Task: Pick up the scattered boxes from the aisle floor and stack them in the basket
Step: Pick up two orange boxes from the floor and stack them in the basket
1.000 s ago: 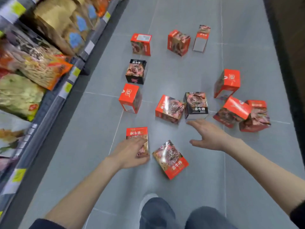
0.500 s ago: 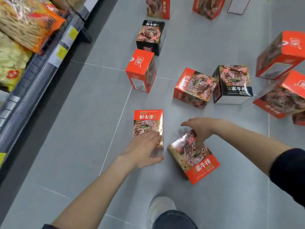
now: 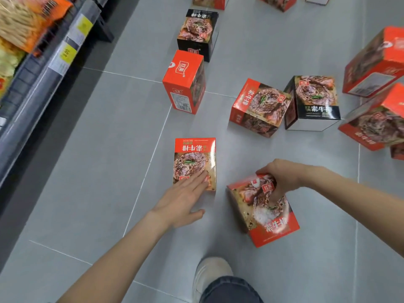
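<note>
Several red and black food boxes lie scattered on the grey tiled floor. My left hand (image 3: pixel 182 200) rests with straight fingers on the near end of a flat red box (image 3: pixel 194 156). My right hand (image 3: pixel 279 178) curls its fingers over the top edge of a tilted red box (image 3: pixel 265 213) just right of it. Further off stand an upright red box (image 3: pixel 184 82), a black box (image 3: pixel 197 32), a tipped red box (image 3: pixel 259 107) and a black box (image 3: pixel 312 101) beside it. No basket is in view.
A shop shelf (image 3: pixel 39 68) with bagged goods and yellow price tags runs along the left. More red boxes (image 3: pixel 376 114) crowd the right edge. My shoe (image 3: pixel 209 274) and trouser leg stand on the floor at the bottom centre.
The view has dropped closer to the floor. My right hand moved back from the far boxes onto the tilted red box and curled over its top edge. My left hand stays on the flat box.
</note>
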Demonstrator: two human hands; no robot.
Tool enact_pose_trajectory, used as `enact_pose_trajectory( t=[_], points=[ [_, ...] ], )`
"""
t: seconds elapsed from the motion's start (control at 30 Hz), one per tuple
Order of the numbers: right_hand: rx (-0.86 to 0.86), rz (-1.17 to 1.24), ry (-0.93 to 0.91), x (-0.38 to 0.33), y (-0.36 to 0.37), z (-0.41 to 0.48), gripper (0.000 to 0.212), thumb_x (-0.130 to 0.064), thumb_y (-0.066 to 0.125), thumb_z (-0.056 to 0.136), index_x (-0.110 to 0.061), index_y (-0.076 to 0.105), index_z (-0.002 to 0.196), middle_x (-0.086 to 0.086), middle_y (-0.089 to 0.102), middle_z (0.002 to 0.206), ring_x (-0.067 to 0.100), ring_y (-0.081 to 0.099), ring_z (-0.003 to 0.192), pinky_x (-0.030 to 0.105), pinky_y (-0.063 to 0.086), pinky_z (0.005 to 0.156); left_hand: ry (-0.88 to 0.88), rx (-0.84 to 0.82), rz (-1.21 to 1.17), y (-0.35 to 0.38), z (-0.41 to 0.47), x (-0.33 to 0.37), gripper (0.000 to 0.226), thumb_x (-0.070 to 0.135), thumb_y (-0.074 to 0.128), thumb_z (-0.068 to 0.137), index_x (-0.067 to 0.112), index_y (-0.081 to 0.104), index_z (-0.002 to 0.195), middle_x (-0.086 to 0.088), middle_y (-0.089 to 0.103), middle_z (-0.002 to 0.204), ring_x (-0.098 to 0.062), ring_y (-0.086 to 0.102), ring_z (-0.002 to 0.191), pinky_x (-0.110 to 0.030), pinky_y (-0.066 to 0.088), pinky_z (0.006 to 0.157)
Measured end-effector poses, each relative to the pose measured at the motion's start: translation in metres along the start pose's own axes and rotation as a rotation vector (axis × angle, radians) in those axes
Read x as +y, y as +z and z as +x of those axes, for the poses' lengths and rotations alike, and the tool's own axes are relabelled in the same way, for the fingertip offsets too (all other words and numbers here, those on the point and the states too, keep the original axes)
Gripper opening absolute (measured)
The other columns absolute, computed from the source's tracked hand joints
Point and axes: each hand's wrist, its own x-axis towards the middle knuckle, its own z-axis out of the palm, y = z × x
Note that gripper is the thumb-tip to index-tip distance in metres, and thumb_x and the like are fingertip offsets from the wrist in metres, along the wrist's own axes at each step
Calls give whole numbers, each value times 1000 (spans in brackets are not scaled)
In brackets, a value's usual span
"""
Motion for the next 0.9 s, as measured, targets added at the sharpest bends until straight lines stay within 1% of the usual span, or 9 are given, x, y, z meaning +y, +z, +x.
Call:
enact_pose_trajectory(
  t=[0.07, 0.17, 0.23, 0.33, 0.4, 0.53, 0.67, 0.8, 0.9],
  points=[
    [89, -17, -9, 1, 8, -16, 89, -50, 82, 55, -20, 45, 130, 0, 58, 128, 19, 57, 112, 32, 48, 93, 23, 60, 62, 4, 0, -2, 76, 41, 59, 80, 9, 29, 143, -5, 16, 154, -13, 1, 139, -38, 23, 114],
    [224, -118, 18, 0, 17, -39, 102, -50, 76, 65, -23, 19, 146, -1, 25, 154, 20, 42, 131, 32, 43, 101, 65, 121, 179, 10, -1, -5, 80, 41, 79, 53, 10, 57, 123, -8, 53, 135, -20, 49, 126, -37, 48, 92],
    [403, -171, 6, -4, 23, -50, 102, -45, 77, 67, -20, 18, 147, 3, 21, 155, 24, 44, 130, 33, 44, 97, 96, 161, 201, 12, -1, -7, 81, 41, 81, 47, 11, 60, 120, -7, 57, 132, -20, 55, 120, -35, 51, 88],
    [734, -199, -49, 0, 43, -53, 102, -36, 91, 46, -9, 41, 132, 21, 53, 133, 34, 67, 96, 36, 57, 66, 136, 182, 225, 12, 0, -11, 83, 38, 81, 45, 12, 60, 120, -7, 56, 132, -21, 56, 120, -34, 51, 88],
    [804, -156, -51, 1, 56, -54, 99, -31, 91, 46, -8, 41, 128, 24, 57, 127, 35, 69, 90, 36, 57, 58, 145, 178, 242, 12, 0, -13, 83, 37, 82, 44, 12, 60, 121, -7, 56, 132, -20, 56, 119, -33, 51, 88],
    [837, -182, -77, 1, 64, -53, 96, -34, 90, 47, -6, 42, 126, 24, 53, 131, 37, 65, 101, 43, 56, 75, 150, 183, 228, 14, 0, -16, 84, 36, 82, 45, 12, 58, 122, -7, 55, 134, -20, 55, 120, -32, 51, 88],
    [747, -307, -109, 1, 42, -50, 101, -48, 88, 42, -6, 44, 123, 18, 50, 136, 32, 54, 120, 42, 34, 101, 147, 246, 175, 17, 1, -18, 82, 36, 81, 52, 14, 52, 126, -7, 52, 137, -21, 52, 124, -36, 48, 93],
    [671, -350, -153, 5, 24, -44, 108, -46, 88, 37, -5, 44, 127, 15, 61, 121, 31, 61, 110, 42, 42, 98, -69, 402, -172, 24, 3, -31, 85, 40, 74, 66, 20, 35, 139, -3, 25, 152, -20, 25, 139, -40, 28, 108],
    [659, -298, -170, 7, 18, -44, 97, -42, 87, 41, -5, 49, 123, 12, 62, 112, 29, 62, 99, 37, 50, 87, -153, 306, -88, 27, 6, -42, 101, 41, 79, 65, 21, 22, 146, 2, 2, 154, -16, 0, 143, -43, 20, 114]
  ],
)
